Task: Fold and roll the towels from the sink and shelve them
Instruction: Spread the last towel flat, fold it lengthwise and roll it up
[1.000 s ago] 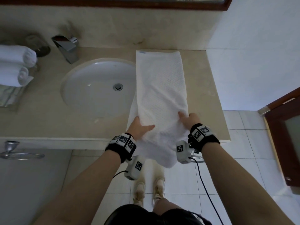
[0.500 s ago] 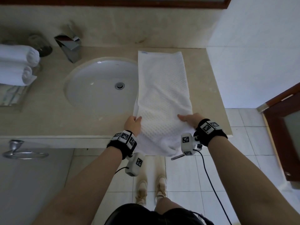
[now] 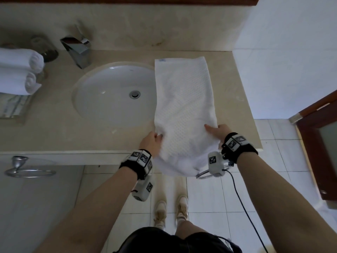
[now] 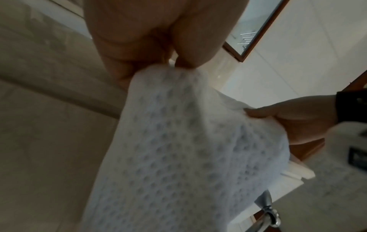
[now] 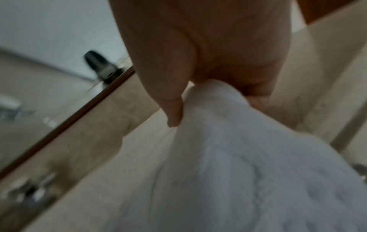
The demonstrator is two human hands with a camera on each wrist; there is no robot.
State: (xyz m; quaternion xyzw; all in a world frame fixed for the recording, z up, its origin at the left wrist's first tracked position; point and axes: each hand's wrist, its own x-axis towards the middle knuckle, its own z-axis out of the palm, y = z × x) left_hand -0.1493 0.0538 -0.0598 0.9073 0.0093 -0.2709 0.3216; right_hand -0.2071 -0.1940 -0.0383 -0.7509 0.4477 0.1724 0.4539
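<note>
While the folded towel (image 3: pixel 184 106) lies lengthwise on the counter (image 3: pixel 54 132) at 3 o'clock of the sink (image 3: pixel 109 95), near end overhanging, left hand (image 3: pixel 151 143) and right hand (image 3: pixel 218 131) pinch its side edges. Judged soft, light, limp: grip both edges.

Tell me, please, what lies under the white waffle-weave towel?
The beige stone counter and the white sink's right rim lie beneath the white waffle-weave towel; anything else underneath is covered.
</note>
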